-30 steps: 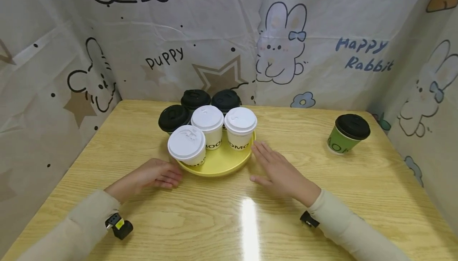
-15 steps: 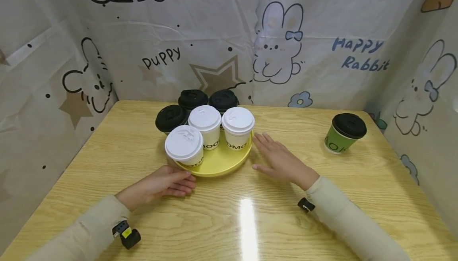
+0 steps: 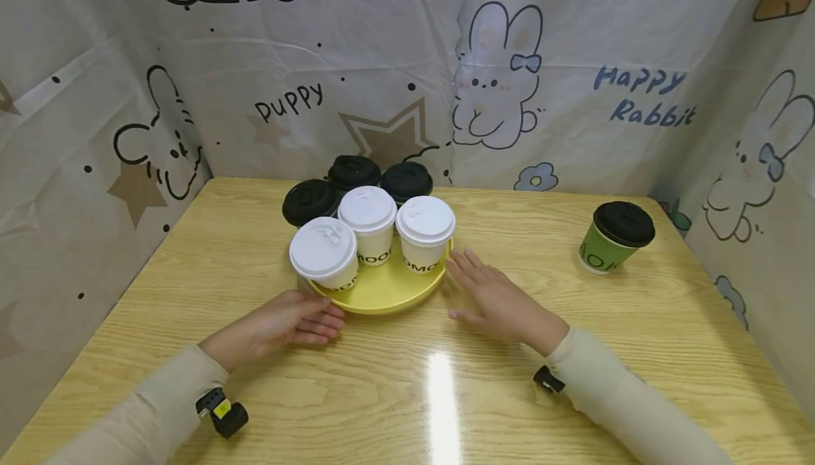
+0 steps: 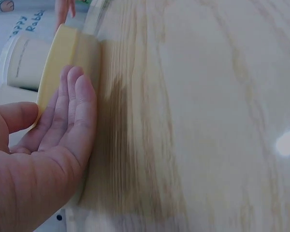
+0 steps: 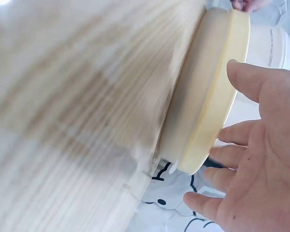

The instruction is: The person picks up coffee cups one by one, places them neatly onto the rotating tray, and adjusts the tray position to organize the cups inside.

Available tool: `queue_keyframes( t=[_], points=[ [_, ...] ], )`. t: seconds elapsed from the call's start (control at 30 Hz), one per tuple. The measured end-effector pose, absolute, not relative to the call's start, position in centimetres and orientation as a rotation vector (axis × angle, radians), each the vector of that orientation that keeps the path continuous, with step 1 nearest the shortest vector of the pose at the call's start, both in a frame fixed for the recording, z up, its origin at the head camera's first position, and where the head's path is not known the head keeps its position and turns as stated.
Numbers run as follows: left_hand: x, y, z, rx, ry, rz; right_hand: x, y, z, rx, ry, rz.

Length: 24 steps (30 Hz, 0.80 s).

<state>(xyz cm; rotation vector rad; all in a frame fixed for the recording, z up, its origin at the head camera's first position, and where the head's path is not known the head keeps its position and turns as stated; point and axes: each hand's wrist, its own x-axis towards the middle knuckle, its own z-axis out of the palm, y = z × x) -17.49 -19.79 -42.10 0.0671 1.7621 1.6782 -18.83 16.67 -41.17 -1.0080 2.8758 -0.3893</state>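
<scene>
A round yellow tray (image 3: 396,289) stands on the table with several lidded paper cups on it. White-lidded cups (image 3: 372,242) are grouped at its front and right; black-lidded cups (image 3: 310,202) sit behind and to the left, their bodies mostly hidden. My left hand (image 3: 286,323) is at the tray's front-left edge, palm turned toward it. In the left wrist view, the thumb tip meets the rim while the fairly straight fingers lie along the outer wall. On the right side, my right hand (image 3: 503,309) touches the rim with extended fingertips, its thumb held apart.
A green paper cup (image 3: 614,237) with a black lid stands alone at the table's right. Behind the wooden table (image 3: 356,394) and at both sides hangs a printed cloth (image 3: 395,47). Each forearm carries a small black device at the wrist.
The left hand came in to the tray's edge, then shifted slightly left. Over the last half second the tray has turned a little clockwise with its cups; the right fingers moved slightly nearer me.
</scene>
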Motion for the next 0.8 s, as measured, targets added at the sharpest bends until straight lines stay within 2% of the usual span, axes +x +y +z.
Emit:
queue_keyframes(
  t=[0.47,0.8],
  points=[
    [-18.4,-21.2,-41.6,0.026,1.857,1.632,-16.8,15.7,-40.6,-1.160,2.899,-0.270],
    [-18.4,-21.2,-41.3,0.037,1.849,1.629,-16.5,15.6,-40.8,-1.171,2.889,-0.241]
  ],
)
